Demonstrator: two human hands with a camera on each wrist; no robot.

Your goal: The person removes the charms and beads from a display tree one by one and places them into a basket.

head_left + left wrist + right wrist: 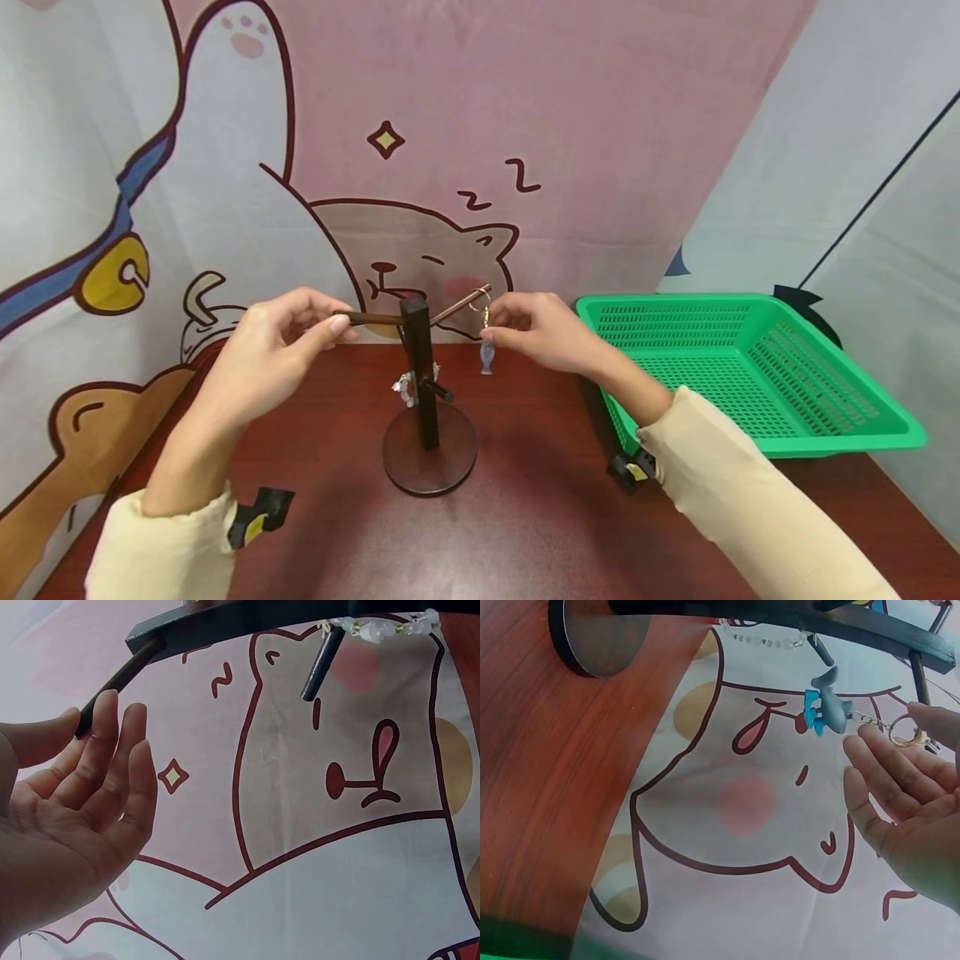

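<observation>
A dark wooden stand (426, 367) with a round base and several pegs stands on the table. My left hand (266, 358) pinches the end of its upper left peg (112, 690) between thumb and index finger. At the upper right peg (453, 310), my right hand (547, 333) holds a keychain by its gold ring (904, 733). The ring looks to be around the peg near its tip. From it hangs a blue-grey fish-like charm (830, 705). A bracelet of pale beads (382, 628) hangs on a lower peg, partly hidden behind the post in the head view.
A green plastic basket (678, 302) stands on the right of the reddish-brown table (322, 467), beside my right forearm. Behind the table hangs a cloth printed with cartoon animals (585, 125). Each sleeve cuff has a small black device, one a wrist camera (258, 517).
</observation>
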